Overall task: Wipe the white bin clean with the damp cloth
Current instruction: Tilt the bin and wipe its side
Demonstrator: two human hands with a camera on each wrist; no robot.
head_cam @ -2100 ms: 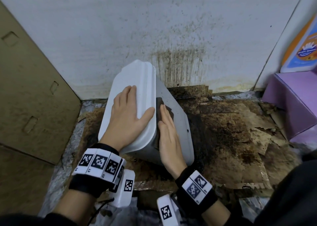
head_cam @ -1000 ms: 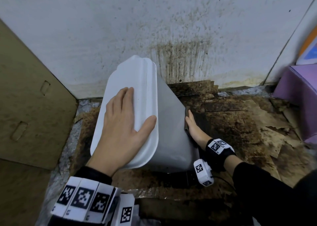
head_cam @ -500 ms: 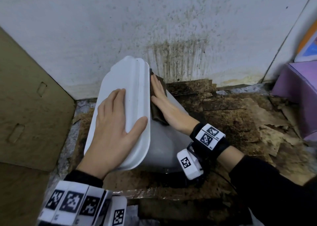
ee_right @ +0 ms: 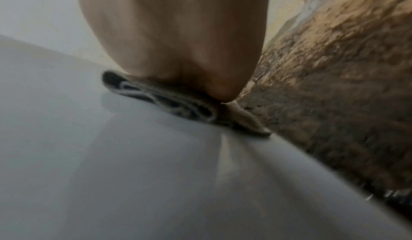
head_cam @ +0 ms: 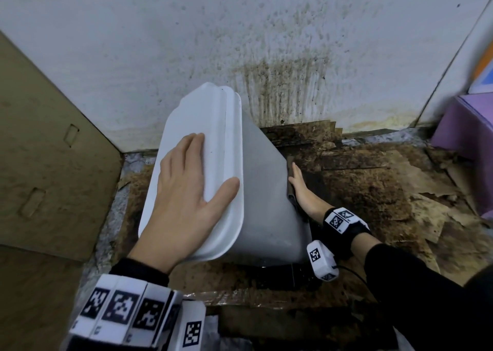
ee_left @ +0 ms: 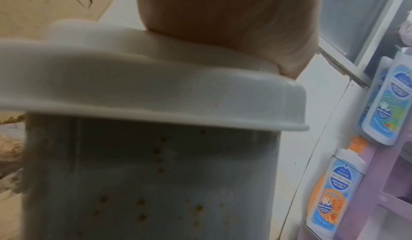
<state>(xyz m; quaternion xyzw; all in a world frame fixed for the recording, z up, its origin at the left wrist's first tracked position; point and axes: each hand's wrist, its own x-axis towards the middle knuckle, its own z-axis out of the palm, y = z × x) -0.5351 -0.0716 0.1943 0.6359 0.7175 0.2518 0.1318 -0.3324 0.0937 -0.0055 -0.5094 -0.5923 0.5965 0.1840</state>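
The white bin stands tilted to the left on the dirty floor, its lid closed. My left hand lies flat on the lid with straight fingers, thumb at the lid's right edge. My right hand presses a dark folded cloth flat against the bin's right side, low down. The right wrist view shows the cloth squeezed under my palm on the smooth bin wall. Brown specks dot the bin's front wall under the lid rim in the left wrist view.
A stained white wall rises right behind the bin. Brown cardboard leans at the left. Soiled, torn cardboard covers the floor to the right. A purple shelf unit with soap bottles stands at the far right.
My right hand has slid the cloth from the bin's upper side, near the lid, down to its lower right side. My left hand stays flat on the lid.
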